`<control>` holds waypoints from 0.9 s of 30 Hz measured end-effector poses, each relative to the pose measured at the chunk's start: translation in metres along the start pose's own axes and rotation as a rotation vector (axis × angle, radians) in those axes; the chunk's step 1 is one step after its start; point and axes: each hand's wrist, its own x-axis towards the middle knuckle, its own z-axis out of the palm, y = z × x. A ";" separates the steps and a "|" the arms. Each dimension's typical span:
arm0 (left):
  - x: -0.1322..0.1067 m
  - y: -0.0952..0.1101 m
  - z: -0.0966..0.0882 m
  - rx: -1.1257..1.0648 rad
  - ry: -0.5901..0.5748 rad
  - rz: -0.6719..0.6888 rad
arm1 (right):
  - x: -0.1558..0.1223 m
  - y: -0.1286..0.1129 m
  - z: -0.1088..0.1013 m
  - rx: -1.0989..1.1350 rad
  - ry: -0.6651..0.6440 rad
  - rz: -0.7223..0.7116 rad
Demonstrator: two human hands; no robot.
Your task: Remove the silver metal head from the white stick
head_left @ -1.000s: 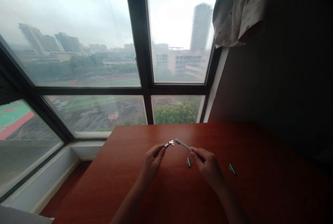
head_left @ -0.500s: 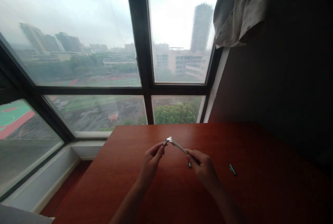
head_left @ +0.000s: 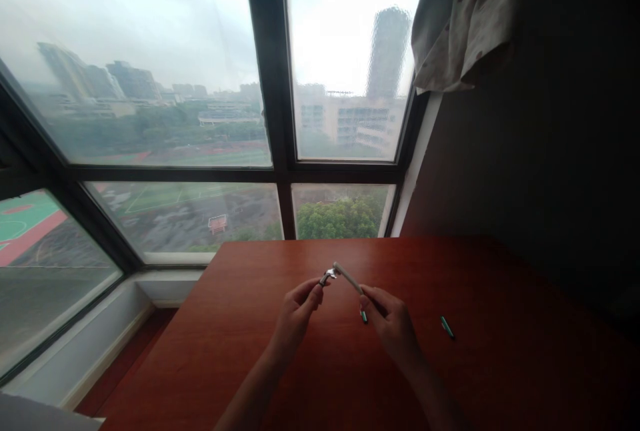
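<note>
My left hand (head_left: 294, 316) pinches a short, dark metallic piece with a shiny silver end (head_left: 330, 273); its exact kind is too small to make out. Opposite it, my right hand (head_left: 393, 319) grips a thin, pale stick (head_left: 347, 275) that slants up to the left. The stick's upper tip is close to the silver end; whether they touch I cannot tell. Just below my right fingertips shows a small green-and-white piece (head_left: 363, 317), partly hidden by the hand. To the right, a slim dark green piece with a light edge (head_left: 447, 327) lies on the reddish-brown table (head_left: 240, 311).
The table's far edge meets large framed windows (head_left: 283, 174). A pale curtain (head_left: 450, 37) hangs at the upper right beside a dark wall (head_left: 540, 131). Left of the table runs a white sill (head_left: 173, 277) above a reddish floor strip.
My left hand has moved slightly right and down, with the silver end now lower. The pale stick's tip now stands above the silver end instead of lining up with it.
</note>
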 end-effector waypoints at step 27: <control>0.002 -0.002 -0.007 0.161 0.008 0.114 | 0.001 0.001 -0.004 -0.077 -0.008 -0.031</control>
